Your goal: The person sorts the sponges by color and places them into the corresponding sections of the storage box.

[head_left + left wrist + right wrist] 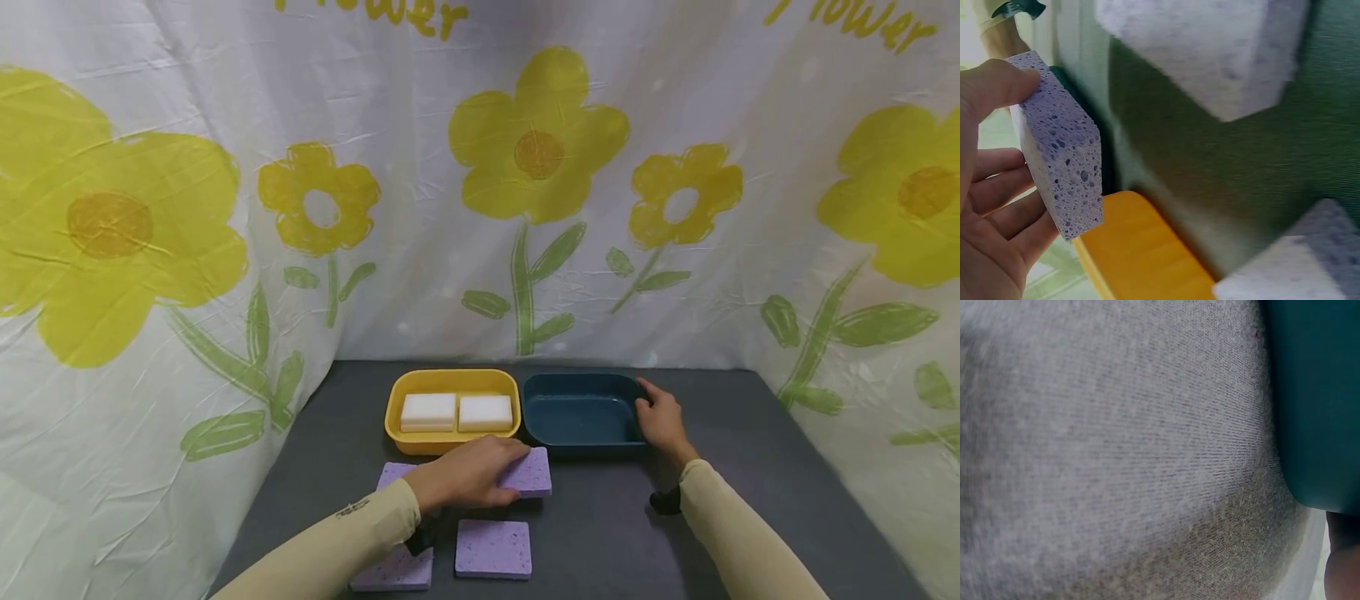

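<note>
Along the back, from far left, a cloth backdrop (408,283) printed with yellow flowers is seen behind a dark table (300,500). On the left sleeve (330,550), a small dark marking is noted; it cannot be read. One purple sponge (397,573) is partly covered by that arm, and a second sponge (392,473), farther back, is partly hidden by the left hand (472,472). Behind these, a yellow tray (453,447) is divided in two; white blocks (429,407) are contained in both compartments. Above it on the cloth, yellow lettering (416,15) is read as "flower", cropped by the top edge.

A fourth sponge (492,550) is laid flat on the table, nearest the camera. Between the left thumb and fingers a third sponge (534,472) is pinched, the grip being narrowed to its thickness; it is held up just in front of the trays.

Just beside the yellow tray, a blue tray (585,451) is placed. Its right rim is gripped by the right hand (662,421); how firmly cannot be told. At upper right, the same word is repeated, likewise cropped.
</note>
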### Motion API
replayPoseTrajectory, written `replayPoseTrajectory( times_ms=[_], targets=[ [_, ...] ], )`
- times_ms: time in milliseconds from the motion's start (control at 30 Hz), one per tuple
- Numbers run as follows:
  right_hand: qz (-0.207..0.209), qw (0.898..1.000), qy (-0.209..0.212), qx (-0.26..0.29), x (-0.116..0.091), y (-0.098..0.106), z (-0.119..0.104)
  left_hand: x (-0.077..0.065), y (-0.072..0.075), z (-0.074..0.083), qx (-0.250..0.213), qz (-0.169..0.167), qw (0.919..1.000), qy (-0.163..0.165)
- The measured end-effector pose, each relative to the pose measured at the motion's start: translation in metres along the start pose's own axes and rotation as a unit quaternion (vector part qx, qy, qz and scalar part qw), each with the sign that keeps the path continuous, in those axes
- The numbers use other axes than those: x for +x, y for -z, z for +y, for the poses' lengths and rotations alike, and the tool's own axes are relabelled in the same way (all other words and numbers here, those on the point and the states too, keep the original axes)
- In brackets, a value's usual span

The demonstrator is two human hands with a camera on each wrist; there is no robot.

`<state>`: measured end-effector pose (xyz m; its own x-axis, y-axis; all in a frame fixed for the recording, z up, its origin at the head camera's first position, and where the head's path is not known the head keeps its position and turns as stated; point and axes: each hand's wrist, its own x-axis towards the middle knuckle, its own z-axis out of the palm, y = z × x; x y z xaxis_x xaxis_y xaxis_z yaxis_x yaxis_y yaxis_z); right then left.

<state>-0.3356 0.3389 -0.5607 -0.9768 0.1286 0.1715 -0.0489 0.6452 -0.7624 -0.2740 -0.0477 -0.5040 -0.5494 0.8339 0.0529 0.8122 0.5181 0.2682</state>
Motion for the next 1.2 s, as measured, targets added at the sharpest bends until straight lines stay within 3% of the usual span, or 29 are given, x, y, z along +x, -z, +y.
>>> replayPoseTrajectory(
  times_ms=[233, 600, 967, 1200],
  targets=[
    [0.007, 1.0, -0.004, -0.002, 0.002, -0.002, -0.002, 0.018, 0.021, 0.008, 0.007, 0.026, 0.9995, -0.018],
    [0.025, 1.0, -0.009, 0.008, 0.003, -0.005, 0.001, 0.049, 0.043, 0.013, 0.028, 0.043, 0.9986, -0.012],
    [0.013, 1.0, -0.028, 0.001, 0.002, -0.005, -0.001, 0.076, 0.047, 0.011, 0.017, 0.035, 0.9992, 0.014],
    [0.012, 1.0, -0.028, 0.001, 0.001, -0.003, -0.004, 0.093, 0.042, 0.004, 0.016, 0.028, 0.999, 0.032]
  ],
)
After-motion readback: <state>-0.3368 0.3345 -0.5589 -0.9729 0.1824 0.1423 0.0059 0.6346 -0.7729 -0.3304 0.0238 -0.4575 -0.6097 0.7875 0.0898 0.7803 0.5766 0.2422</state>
